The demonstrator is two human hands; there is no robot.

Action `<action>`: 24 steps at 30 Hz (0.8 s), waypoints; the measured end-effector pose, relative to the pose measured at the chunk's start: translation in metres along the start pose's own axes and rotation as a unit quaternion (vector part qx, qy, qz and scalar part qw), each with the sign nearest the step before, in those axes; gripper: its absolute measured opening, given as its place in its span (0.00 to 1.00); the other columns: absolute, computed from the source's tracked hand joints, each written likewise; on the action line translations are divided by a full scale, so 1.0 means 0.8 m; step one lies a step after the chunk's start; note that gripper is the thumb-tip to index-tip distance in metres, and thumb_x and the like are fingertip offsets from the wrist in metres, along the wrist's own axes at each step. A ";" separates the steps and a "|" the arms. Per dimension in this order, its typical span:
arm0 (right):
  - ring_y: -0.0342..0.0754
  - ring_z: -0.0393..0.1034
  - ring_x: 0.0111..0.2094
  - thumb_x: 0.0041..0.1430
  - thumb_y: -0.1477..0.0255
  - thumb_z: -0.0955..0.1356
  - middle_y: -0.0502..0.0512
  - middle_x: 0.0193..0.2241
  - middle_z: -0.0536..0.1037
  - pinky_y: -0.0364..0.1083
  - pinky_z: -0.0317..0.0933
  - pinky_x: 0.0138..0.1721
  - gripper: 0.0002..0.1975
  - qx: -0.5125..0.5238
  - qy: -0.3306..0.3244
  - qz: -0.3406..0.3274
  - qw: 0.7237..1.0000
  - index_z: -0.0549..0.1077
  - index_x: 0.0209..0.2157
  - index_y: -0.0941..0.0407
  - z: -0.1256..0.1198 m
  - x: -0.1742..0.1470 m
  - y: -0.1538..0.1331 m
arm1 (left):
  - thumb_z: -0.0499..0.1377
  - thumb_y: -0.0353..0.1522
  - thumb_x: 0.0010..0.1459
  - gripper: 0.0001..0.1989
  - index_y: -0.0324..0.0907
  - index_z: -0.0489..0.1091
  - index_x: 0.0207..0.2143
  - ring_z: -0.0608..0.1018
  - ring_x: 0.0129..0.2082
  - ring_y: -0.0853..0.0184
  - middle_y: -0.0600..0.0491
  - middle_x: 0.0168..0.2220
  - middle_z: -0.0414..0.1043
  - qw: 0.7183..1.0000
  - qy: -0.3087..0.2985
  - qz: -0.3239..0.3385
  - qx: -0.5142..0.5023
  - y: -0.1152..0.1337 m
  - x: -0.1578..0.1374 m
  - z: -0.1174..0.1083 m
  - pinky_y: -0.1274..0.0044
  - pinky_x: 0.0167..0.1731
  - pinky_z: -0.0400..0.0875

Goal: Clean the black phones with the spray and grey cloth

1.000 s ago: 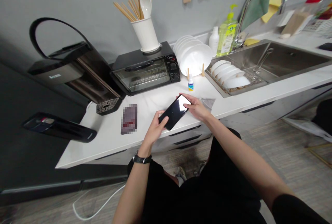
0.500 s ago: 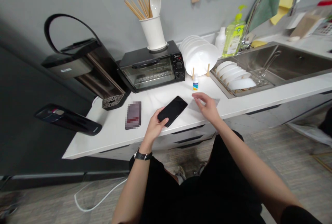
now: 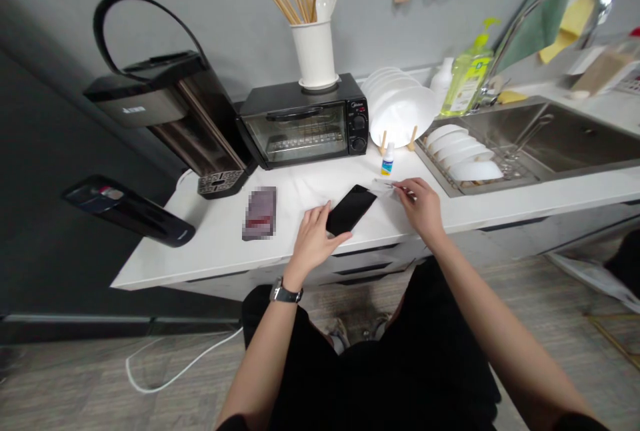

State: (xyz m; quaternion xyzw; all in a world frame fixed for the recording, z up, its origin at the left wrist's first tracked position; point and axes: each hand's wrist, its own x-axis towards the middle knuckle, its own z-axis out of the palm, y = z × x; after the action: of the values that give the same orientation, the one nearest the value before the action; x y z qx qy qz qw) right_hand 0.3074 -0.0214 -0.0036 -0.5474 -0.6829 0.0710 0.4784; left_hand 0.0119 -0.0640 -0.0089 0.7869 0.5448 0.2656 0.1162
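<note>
A black smartphone (image 3: 351, 210) lies screen up on the white counter. My left hand (image 3: 313, 239), with a watch on the wrist, rests at its lower left end; the fingers and thumb are spread along the phone's edges. My right hand (image 3: 421, 206) pinches a thin, see-through sheet (image 3: 384, 186) by its edge, between thumb and index finger. The sheet is close to the phone's upper right corner; whether they touch, I cannot tell. Just beyond it stands a small white spray bottle (image 3: 387, 159) with a blue and yellow label.
A blurred-out grey item (image 3: 260, 213) lies left of the phone. Behind are a toaster oven (image 3: 305, 130), a utensil holder (image 3: 316, 54) and white plates (image 3: 400, 114). A tall dark dispenser (image 3: 193, 111) and dark flask (image 3: 130, 211) stand left; a sink (image 3: 560, 131) is right.
My left hand has loosened its hold on the phone and spread its fingers. My right hand has closed on the see-through sheet and lifted its edge. The view has shifted left.
</note>
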 end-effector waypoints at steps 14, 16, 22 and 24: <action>0.57 0.58 0.73 0.75 0.54 0.60 0.62 0.71 0.64 0.64 0.49 0.74 0.31 0.011 -0.290 -0.189 0.938 0.63 0.72 0.54 0.081 -0.042 -0.080 | 0.66 0.38 0.62 0.46 0.41 0.48 0.76 0.72 0.59 0.47 0.38 0.64 0.69 0.999 0.025 0.016 0.017 0.002 -0.010 0.000 0.58 0.61 0.68; 0.60 0.59 0.73 0.75 0.54 0.61 0.63 0.71 0.64 0.67 0.49 0.74 0.31 -0.023 -0.260 -0.149 0.954 0.64 0.71 0.55 0.071 -0.022 -0.054 | 0.67 0.42 0.62 0.47 0.43 0.49 0.75 0.72 0.59 0.47 0.39 0.63 0.71 0.999 0.027 0.013 0.012 0.004 -0.010 -0.001 0.58 0.61 0.68; 0.67 0.57 0.73 0.73 0.54 0.62 0.71 0.70 0.64 0.70 0.48 0.73 0.34 -0.056 -0.240 -0.136 0.960 0.66 0.69 0.63 0.072 -0.016 -0.054 | 0.68 0.42 0.60 0.48 0.43 0.48 0.75 0.71 0.60 0.48 0.41 0.63 0.71 1.000 0.028 0.009 0.004 0.005 -0.009 0.000 0.58 0.62 0.67; 0.62 0.59 0.72 0.73 0.53 0.62 0.67 0.70 0.65 0.67 0.51 0.73 0.33 -0.019 -0.283 -0.184 0.941 0.64 0.71 0.59 0.078 -0.042 -0.084 | 0.67 0.37 0.60 0.47 0.43 0.47 0.76 0.71 0.59 0.48 0.40 0.63 0.71 1.000 0.023 0.013 0.004 0.003 -0.009 0.001 0.59 0.61 0.69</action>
State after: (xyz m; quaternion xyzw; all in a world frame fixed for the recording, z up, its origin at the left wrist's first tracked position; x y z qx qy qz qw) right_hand 0.2141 -0.0483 -0.0146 -0.3785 -0.8801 0.1208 0.2600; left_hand 0.0119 -0.0717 -0.0105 0.7881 0.5380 0.2831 0.0965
